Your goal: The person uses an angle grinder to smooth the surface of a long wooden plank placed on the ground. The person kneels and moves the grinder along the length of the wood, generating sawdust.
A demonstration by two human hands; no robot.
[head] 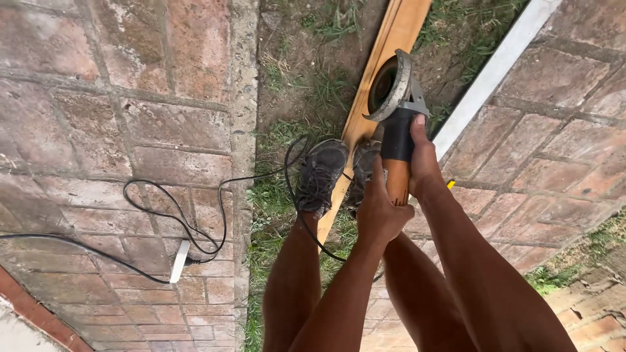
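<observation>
- Angle grinder [394, 111] held out in front of the body, above a long wooden plank [398, 32] that lies slantwise over grass and bare soil.
- Left hand [380, 208]: grip clenched around the orange rear of the grinder's handle.
- Right hand [420, 160]: grip clenched on the dark forward part of the body, thumb stretched toward the grey guard [399, 81].
- Disc inside the guard faces the plank; whether it touches the wood cannot be told.
- Both shoes [321, 173] stand on the plank's near end, just beside the grinder.
- Black cable [195, 215] loops from the feet across the brick paving [98, 98] to a white plug strip [180, 259].
- White rail [495, 68] lies alongside the plank on the right, apart from it.
</observation>
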